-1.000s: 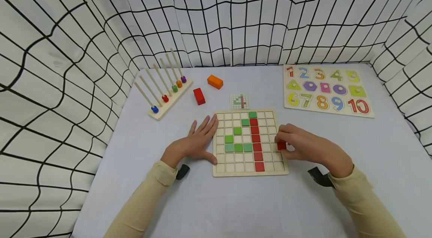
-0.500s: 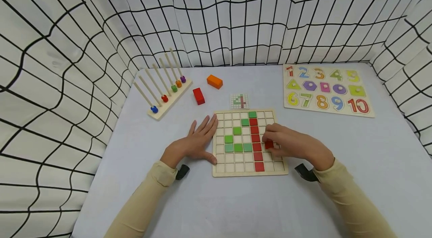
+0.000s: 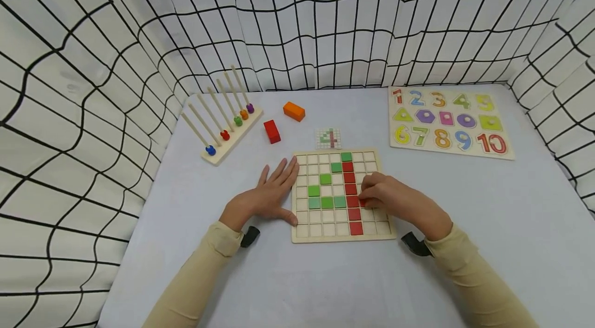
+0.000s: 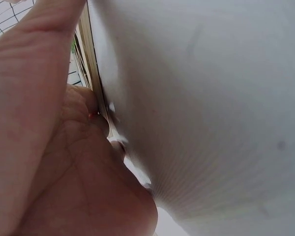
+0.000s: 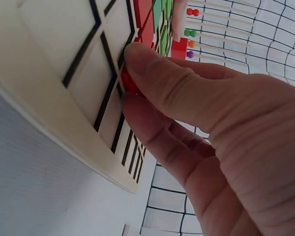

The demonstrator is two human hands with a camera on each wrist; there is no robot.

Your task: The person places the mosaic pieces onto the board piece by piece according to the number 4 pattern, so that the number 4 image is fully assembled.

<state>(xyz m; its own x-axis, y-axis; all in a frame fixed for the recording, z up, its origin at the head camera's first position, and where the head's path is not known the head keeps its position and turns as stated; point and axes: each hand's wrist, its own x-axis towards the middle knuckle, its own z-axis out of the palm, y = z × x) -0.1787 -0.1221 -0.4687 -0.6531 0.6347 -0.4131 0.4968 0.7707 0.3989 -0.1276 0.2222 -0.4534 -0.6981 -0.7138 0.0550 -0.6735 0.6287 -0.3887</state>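
Observation:
A wooden grid board [image 3: 344, 239] lies flat on the white table, with a column of red square tiles [image 3: 349, 178] and several green tiles [image 3: 327, 202] in its cells. Just right of the red column, in the row of the lower green tiles, my right hand [image 3: 401, 201] pinches another red tile [image 5: 129, 83] between thumb and finger. That tile is mostly covered by the fingertips and sits at the board's surface. My left hand [image 3: 265, 198] rests with fingers spread, its fingertips and thumb touching the board's left edge. The left wrist view shows mainly its palm [image 4: 88, 172].
Behind the board lies a small pattern card [image 3: 328, 139]. A red block [image 3: 272, 132] and an orange block [image 3: 294, 111] are farther back, left of it. A peg rack [image 3: 232, 137] with beads stands back left, a number puzzle [image 3: 449, 122] back right. Black netting surrounds the table.
My right hand has moved left with the red tile, from the board's right edge to the cell beside the red column. The left hand stays in place.

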